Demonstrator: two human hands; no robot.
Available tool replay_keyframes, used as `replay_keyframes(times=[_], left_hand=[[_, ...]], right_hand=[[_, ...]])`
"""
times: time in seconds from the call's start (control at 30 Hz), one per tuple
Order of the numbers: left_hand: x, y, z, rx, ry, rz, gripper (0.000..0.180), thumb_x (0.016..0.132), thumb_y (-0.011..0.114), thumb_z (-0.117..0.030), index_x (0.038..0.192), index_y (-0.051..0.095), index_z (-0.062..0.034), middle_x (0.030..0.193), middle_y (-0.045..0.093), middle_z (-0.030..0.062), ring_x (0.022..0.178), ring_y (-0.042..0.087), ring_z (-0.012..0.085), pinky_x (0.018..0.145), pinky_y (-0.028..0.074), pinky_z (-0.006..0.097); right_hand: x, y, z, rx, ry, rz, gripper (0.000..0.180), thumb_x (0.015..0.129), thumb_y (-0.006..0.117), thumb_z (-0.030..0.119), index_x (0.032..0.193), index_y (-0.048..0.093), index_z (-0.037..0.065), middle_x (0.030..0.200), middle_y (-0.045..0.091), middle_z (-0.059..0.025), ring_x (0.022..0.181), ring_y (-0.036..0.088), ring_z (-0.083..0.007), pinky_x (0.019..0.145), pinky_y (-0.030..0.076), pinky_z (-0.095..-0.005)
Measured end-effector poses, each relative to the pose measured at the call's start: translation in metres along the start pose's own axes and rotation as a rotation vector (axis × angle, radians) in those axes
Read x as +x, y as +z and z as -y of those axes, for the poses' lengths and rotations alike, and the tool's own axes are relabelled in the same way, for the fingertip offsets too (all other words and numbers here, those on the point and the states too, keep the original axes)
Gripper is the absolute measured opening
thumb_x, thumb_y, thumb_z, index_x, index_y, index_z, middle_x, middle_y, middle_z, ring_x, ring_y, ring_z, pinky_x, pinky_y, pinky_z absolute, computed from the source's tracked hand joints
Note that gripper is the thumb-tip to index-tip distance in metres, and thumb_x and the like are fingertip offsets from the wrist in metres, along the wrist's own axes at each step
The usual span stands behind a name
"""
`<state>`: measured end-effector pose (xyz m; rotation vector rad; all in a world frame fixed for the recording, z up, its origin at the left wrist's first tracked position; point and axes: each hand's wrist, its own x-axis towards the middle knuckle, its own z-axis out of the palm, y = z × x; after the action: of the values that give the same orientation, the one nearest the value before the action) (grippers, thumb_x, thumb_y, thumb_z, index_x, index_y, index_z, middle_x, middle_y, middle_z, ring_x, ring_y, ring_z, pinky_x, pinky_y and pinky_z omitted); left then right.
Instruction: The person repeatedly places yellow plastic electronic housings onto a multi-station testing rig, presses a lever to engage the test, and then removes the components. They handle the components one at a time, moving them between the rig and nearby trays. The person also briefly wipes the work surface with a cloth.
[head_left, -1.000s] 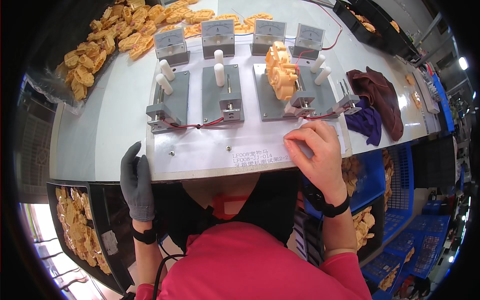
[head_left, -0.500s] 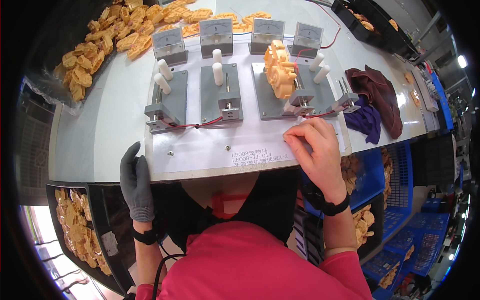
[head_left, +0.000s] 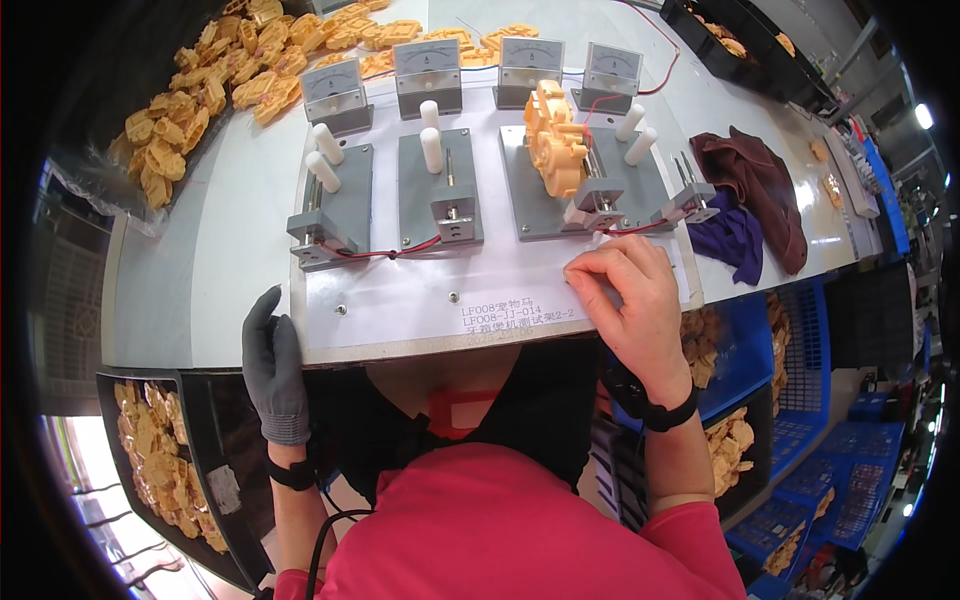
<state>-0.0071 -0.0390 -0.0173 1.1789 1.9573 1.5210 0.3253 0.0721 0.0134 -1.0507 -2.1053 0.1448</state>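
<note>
My left hand (head_left: 273, 375), in a grey glove, rests on the front edge of the worktable with thumb and fingers apart, holding nothing. Bare, my right hand (head_left: 635, 305) is over the white sheet (head_left: 390, 305), thumb and index fingertip pinched; whatever is between them is too small to make out. Just beyond it, an orange plastic gearbox-like part (head_left: 555, 140) stands on the right-hand grey test fixture (head_left: 520, 205). Two more grey fixtures, a middle one (head_left: 417, 190) and a left one (head_left: 350, 190), have white pegs and metal pins and carry no part.
Several analog meters, one here (head_left: 428, 68), line the back of the sheet. Orange parts (head_left: 265, 60) lie heaped at the far left. Brown cloth (head_left: 765, 190) and purple cloth (head_left: 735, 245) lie at right. Bins of parts, including a black one (head_left: 215, 440), stand below the table.
The view has shifted very slightly. Both hands and the orange part keep their places on the table.
</note>
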Motion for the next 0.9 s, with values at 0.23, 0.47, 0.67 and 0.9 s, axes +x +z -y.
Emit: replay_keyframes(times=[0.23, 0.47, 0.67, 0.9], left_hand=[[0.001, -0.001, 0.002, 0.02, 0.011, 0.0, 0.035, 0.098, 0.05, -0.006, 0.132, 0.056, -0.0044, 0.093, 0.051, -0.003, 0.083, 0.045, 0.0063, 0.081, 0.039, 0.02], [0.002, -0.012, -0.001, 0.062, 0.067, 0.044, 0.038, 0.097, 0.051, -0.006, 0.135, 0.052, -0.0018, 0.099, 0.053, -0.0004, 0.089, 0.046, 0.008, 0.086, 0.041, 0.024], [0.055, 0.004, -0.155, 0.384, 0.67, 0.316, 0.05, 0.084, 0.062, 0.004, 0.133, 0.054, -0.0031, 0.11, 0.06, 0.0073, 0.096, 0.052, 0.0143, 0.089, 0.042, 0.028], [0.103, 0.155, -0.231, 0.905, 1.231, 1.054, 0.062, 0.065, 0.074, -0.01, 0.125, 0.06, -0.0101, 0.116, 0.059, 0.0109, 0.111, 0.055, 0.0315, 0.096, 0.047, 0.04]], right_hand=[[0.0, 0.0, -0.001, -0.006, -0.001, -0.003, 0.009, 0.079, 0.074, 0.013, 0.083, 0.067, 0.009, 0.084, 0.061, -0.004, 0.082, 0.059, -0.0246, 0.071, 0.041, -0.0365], [-0.002, -0.006, 0.0, 0.137, 0.119, -0.046, 0.024, 0.08, 0.075, 0.012, 0.101, 0.064, 0.008, 0.095, 0.06, -0.0062, 0.083, 0.058, -0.0227, 0.077, 0.044, -0.0343], [0.008, 0.002, 0.008, 0.432, 0.162, -0.12, 0.046, 0.083, 0.074, 0.01, 0.125, 0.054, 0.007, 0.111, 0.061, -0.0084, 0.089, 0.059, -0.0189, 0.081, 0.047, -0.0316], [0.005, 0.008, 0.009, 0.614, 0.108, -0.175, 0.031, 0.083, 0.074, 0.008, 0.111, 0.061, 0.005, 0.101, 0.065, -0.0081, 0.084, 0.065, -0.0195, 0.079, 0.051, -0.0307]])
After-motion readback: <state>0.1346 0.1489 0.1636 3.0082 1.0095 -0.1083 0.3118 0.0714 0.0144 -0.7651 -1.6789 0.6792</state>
